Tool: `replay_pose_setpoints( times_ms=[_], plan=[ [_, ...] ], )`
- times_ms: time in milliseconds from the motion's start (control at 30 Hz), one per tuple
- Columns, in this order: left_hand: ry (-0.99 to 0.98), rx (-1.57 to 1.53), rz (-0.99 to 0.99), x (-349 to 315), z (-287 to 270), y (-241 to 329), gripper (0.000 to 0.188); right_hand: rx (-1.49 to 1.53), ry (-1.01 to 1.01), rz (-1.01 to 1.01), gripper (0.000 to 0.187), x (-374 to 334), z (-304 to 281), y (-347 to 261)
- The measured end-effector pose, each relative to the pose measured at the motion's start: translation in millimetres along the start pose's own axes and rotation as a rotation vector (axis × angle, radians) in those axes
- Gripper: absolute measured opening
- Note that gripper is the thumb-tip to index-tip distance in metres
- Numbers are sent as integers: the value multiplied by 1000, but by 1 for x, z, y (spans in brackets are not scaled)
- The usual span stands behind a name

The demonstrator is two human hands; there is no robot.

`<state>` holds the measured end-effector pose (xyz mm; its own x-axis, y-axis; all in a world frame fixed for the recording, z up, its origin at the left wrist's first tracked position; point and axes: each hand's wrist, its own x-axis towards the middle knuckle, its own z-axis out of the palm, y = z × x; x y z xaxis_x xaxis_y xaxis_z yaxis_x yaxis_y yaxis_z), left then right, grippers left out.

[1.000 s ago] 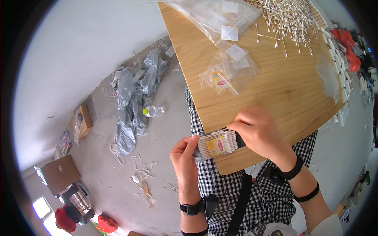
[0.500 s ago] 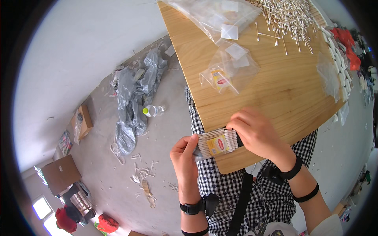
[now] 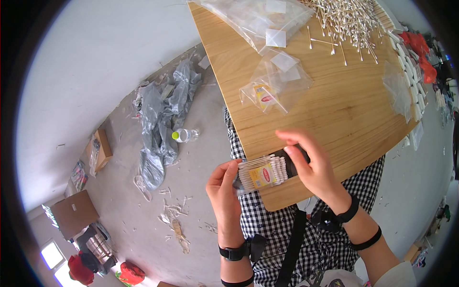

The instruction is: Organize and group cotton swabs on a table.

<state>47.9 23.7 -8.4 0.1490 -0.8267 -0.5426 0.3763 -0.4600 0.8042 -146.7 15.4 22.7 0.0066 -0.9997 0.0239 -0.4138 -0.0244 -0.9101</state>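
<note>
A clear bag of cotton swabs with a yellow-and-white label lies over the table's near left corner. My left hand grips its left end, thumb on top and fingers beneath. At the bag's right end a dark strip shows beyond the swab tips. My right hand is over that end, thumb by the dark strip and index finger stretched away from it; nothing shows between them. Farther up the table sits a flat clear bag with a similar yellow label and white squares.
A heap of loose cotton swabs covers the far right of the wooden table. More clear bags lie at the far left, with a row of white packs along the right edge. A bottle and grey plastic are on the floor.
My right hand's fingers have come off the bag's top right edge and spread apart. More of the dark strip now shows. My left hand keeps its hold.
</note>
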Motion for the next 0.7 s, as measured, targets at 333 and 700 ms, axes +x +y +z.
replay_pose_setpoints(
  times_ms=[333, 700],
  plan=[
    [15, 291, 159, -11, 17, -5, 22, 709, 184, 25, 58, -16, 50, -2],
    [164, 362, 261, -9, 19, -18, 33, 690, 133, 20, 65, -21, 48, -4]
  ],
)
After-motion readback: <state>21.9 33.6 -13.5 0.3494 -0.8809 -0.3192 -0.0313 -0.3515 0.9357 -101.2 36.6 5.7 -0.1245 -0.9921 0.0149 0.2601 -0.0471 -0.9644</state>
